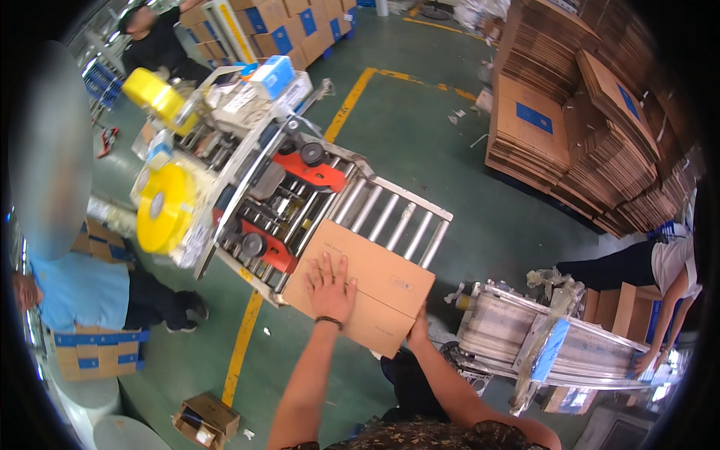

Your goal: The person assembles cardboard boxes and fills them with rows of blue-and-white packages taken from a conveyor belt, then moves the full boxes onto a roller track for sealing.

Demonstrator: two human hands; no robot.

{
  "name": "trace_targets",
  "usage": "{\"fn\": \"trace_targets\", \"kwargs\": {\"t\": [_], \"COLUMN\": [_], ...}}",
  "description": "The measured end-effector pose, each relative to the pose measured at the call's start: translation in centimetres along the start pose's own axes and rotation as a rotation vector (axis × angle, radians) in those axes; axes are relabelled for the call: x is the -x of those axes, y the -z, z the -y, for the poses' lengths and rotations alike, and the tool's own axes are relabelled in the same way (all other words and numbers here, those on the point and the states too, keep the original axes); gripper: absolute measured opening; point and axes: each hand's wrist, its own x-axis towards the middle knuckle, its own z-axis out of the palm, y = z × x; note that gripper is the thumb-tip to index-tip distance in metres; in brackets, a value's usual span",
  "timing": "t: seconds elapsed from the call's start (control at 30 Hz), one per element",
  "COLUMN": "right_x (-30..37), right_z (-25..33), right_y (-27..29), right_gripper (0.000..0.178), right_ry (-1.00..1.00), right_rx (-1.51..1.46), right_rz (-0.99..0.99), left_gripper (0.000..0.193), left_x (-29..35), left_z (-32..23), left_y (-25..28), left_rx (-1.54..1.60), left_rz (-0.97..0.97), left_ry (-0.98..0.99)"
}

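A closed brown cardboard box [382,274] lies in the middle, its far end on the metal rollers [382,214] of a taping machine. My left hand [331,294] rests flat on the box top with its fingers spread, a dark band at the wrist. At the box's right end, my right hand [418,330] holds the side near the corner; its fingers are partly hidden. Beyond the box, the machine has red side guides [319,174] with black wheels. A large yellow tape roll [166,208] is mounted on its left side.
Flattened cartons [529,124] are stacked at the right. A conveyor [510,337] stands at lower right, where a person [671,270] reaches toward it. Another person in a blue shirt [82,292] is at left. An open carton [206,420] sits on the green floor.
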Motion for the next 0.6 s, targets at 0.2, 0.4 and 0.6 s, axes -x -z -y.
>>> {"fn": "trace_targets", "kwargs": {"t": [0.2, 0.4, 0.6], "right_x": [0.9, -4.1, -5.9], "right_z": [5.3, 6.4, 6.0], "right_y": [-5.8, -14.0, -25.8], "right_gripper": [0.055, 0.047, 0.051], "right_ry": [0.812, 0.843, 0.627], "right_rx": [0.453, 0.575, 0.478], "right_rz": [-0.367, -0.425, -0.378], "left_gripper": [0.063, 0.057, 0.051], "left_x": [-7.1, -11.9, 0.3], "left_z": [-4.2, 0.4, 2.7], "left_y": [-2.4, -3.4, -1.2], "left_rx": [0.061, 0.003, 0.469], "left_rz": [0.104, 0.054, 0.240], "left_ry": [-0.234, -0.120, -0.177]}}
